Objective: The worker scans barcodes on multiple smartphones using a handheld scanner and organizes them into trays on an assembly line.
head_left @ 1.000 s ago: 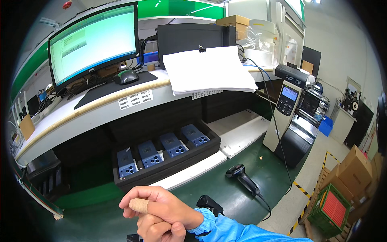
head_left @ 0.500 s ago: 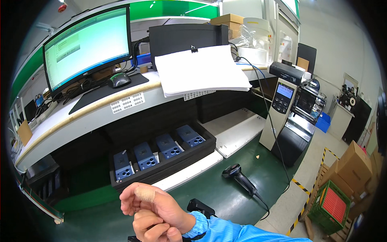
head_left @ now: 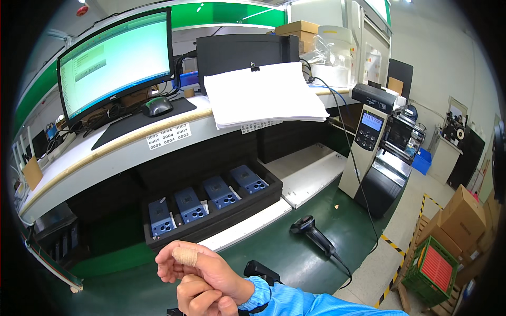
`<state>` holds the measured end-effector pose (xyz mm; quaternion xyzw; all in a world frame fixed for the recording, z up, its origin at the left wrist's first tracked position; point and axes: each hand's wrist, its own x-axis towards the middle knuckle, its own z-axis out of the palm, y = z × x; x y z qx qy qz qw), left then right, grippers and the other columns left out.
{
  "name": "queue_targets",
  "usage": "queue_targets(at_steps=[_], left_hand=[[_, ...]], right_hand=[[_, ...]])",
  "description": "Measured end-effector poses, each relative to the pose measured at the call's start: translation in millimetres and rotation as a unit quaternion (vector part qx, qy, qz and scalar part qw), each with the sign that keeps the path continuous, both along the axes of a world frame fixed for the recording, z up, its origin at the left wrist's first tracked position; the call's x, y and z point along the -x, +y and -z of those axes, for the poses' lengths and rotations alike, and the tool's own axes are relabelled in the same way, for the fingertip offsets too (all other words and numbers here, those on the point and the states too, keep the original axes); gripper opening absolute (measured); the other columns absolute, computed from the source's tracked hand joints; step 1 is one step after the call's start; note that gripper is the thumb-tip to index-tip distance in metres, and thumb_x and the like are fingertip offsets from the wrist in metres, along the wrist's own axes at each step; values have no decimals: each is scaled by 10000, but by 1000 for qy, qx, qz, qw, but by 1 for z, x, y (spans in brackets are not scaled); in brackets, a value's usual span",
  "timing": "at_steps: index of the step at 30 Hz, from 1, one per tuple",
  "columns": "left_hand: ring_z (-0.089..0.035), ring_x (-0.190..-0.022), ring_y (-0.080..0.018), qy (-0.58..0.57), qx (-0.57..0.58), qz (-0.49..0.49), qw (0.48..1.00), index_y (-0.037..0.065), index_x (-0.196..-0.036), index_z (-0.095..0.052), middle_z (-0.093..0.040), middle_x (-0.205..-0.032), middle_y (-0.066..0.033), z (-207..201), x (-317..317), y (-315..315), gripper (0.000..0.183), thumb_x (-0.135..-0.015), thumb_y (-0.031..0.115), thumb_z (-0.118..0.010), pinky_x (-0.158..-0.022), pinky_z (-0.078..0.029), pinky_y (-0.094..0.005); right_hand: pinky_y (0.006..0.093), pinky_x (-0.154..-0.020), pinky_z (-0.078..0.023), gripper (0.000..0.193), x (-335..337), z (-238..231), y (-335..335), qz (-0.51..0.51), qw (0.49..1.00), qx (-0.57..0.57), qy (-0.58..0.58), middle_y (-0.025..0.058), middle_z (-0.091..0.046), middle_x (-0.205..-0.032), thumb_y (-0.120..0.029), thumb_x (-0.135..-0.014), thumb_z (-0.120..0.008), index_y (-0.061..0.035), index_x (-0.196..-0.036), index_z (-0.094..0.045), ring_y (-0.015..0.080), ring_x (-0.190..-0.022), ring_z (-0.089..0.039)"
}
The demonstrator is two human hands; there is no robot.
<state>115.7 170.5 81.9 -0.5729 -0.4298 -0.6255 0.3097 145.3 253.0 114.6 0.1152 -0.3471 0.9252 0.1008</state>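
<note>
My right hand (head_left: 213,267), in a blue sleeve (head_left: 316,304), is held in front of me with its fingers loosely bent and nothing visible in them. A tan bandage (head_left: 184,256) wraps one of its digits. Against its palm side, my left hand (head_left: 203,299) is closed, its fingers curled in; whatever they hold, if anything, is hidden. Just beyond the hands, a black foam tray (head_left: 213,227) carries several blue box-shaped devices (head_left: 191,203) with round black lens-like spots. A black object (head_left: 262,272) lies beside my right wrist, partly covered.
A corded handheld scanner (head_left: 314,235) lies on the green bench top (head_left: 284,263). A label printer (head_left: 377,142) stands at the right. On the shelf are a monitor (head_left: 116,63), a mouse (head_left: 157,106) and clipped paper sheets (head_left: 263,97). Cartons (head_left: 464,216) and a green crate (head_left: 432,271) are on the floor.
The hands keep almost the same pose and place, with only a slight shift of the fingers. The bench objects have not moved.
</note>
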Motion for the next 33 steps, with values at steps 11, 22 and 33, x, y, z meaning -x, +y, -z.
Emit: queue_targets(at_steps=[11,22,33], left_hand=[[-498,-665,-187,-13,-89,-61,994,31,-772,-518,-533,-701,-84,16,7,23,309,-866,290,-659,-635,-383,-306],[-465,-456,-217,3,6,-44,999,42,-735,-572,-505,-564,-60,5,17,15,315,-875,297,-695,-483,-373,-329],[-497,-564,-97,-295,167,-319,885,12,-853,-587,-565,-674,-41,105,180,-102,50,-866,20,-635,-516,-422,-285]], right_hand=[[291,-893,-497,306,0,3,4,61,998,-25,-15,90,-665,-1008,-261,-1059,-488,-11,-1145,-641,163,-947,-606],[327,-900,-487,356,-7,0,6,157,986,-60,1,81,-647,-979,-319,-1029,-467,-15,-1112,-634,179,-939,-607],[343,-884,-489,294,12,18,2,174,984,-43,-15,108,-681,-955,-243,-1002,-532,16,-1066,-654,193,-922,-637]])
